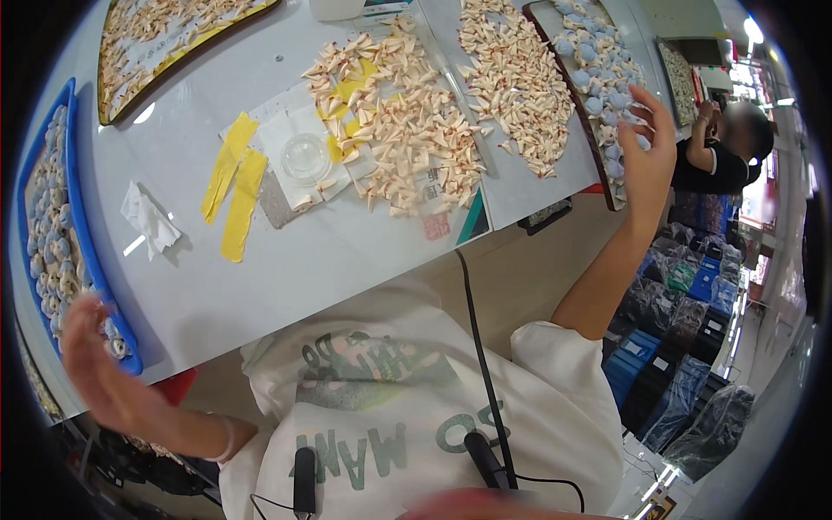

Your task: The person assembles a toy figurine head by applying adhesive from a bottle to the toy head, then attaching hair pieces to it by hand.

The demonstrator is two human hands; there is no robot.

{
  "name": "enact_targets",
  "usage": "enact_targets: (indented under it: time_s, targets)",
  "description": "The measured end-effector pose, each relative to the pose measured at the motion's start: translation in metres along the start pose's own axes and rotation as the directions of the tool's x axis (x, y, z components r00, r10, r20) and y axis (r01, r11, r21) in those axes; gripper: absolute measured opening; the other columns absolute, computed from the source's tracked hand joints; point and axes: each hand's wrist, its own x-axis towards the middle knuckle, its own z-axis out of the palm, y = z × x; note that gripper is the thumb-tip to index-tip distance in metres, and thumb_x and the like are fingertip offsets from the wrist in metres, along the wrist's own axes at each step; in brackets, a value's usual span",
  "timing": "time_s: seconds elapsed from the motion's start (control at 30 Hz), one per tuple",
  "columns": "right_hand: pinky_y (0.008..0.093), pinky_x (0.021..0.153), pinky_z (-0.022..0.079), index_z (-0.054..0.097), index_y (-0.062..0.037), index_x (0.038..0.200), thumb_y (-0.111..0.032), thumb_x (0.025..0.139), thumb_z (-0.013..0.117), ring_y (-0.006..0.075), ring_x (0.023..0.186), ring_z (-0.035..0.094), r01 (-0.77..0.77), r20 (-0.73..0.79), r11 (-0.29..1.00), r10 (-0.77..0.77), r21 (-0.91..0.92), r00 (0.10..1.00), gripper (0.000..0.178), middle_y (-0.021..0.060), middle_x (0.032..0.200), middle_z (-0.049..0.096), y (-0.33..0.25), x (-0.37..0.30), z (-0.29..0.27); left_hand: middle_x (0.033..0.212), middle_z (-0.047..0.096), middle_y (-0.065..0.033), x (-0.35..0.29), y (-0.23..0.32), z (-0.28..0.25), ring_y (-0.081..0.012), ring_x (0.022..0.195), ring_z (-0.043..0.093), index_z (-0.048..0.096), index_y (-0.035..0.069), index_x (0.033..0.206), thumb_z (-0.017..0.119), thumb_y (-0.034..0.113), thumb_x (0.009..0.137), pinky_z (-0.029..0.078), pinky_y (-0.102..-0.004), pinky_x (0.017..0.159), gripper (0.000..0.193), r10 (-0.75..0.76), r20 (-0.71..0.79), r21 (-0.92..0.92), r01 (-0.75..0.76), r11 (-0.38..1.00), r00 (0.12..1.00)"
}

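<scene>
At the right, my right hand (pixel 650 147) reaches to the edge of a dark-rimmed tray (pixel 582 113) of small rounded light-blue pieces (pixel 598 65). Its thumb and fingers are apart and curved over the nearest pieces, with nothing visibly held. My left hand (pixel 100 368) is raised at the near end of a blue plastic tray (pixel 87 234) on the far left. That tray holds rows of rounded blue and whitish pieces (pixel 50 217). Motion blurs the left fingers, so whether they hold anything cannot be made out.
Small pointed cream pieces lie in a loose heap (pixel 407 121) and a second pile (pixel 520 87). Yellow tape strips (pixel 243 204), a clear round dish (pixel 305 158) and crumpled tissue (pixel 149 217) sit left of them. Another tray (pixel 156 78) stands far left. A person (pixel 724 147) works beyond.
</scene>
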Motion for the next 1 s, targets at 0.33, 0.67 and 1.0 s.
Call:
enact_targets:
  time_s: [0.33,0.67,1.0]
  targets:
    - [0.0234,0.06,0.042,0.06,-0.0009,0.082,0.001,0.07,0.057,0.0151,0.065,0.054,0.08,0.239,0.989,-0.108,0.124,0.965,0.013,0.0072,0.083,0.058,-0.034,-0.006,0.05,0.105,0.047,-0.0094,0.008,-0.036,-0.053,-0.0143,0.091,0.049,0.039,0.007,0.123,0.038,0.023,0.092,0.039,-0.0265,0.08,0.034,-0.451,0.135,0.663,0.258,0.703,0.882]
    - [0.0209,0.059,0.044,0.062,0.0001,0.079,0.003,0.069,0.061,0.011,0.064,0.055,0.138,0.013,0.947,-0.149,0.291,0.989,0.011,0.0054,0.074,0.06,-0.023,-0.004,0.054,0.099,0.052,-0.0052,0.011,-0.065,-0.064,-0.0089,0.083,0.049,0.05,0.003,0.108,0.049,0.01,0.087,0.038,-0.0204,0.075,0.022,-0.355,0.13,0.392,0.28,0.876,0.926]
    - [0.0227,0.057,0.045,0.059,0.0029,0.089,-0.008,0.071,0.068,0.0164,0.062,0.056,-0.271,0.308,0.407,-0.028,0.873,0.951,0.023,0.0083,0.076,0.061,-0.038,-0.027,0.044,0.118,0.048,-0.0108,-0.009,-0.033,-0.065,-0.0219,0.104,0.046,0.048,0.001,0.112,0.05,0.016,0.086,0.033,-0.0299,0.09,0.03,-0.058,0.13,-0.048,0.064,0.997,0.99]
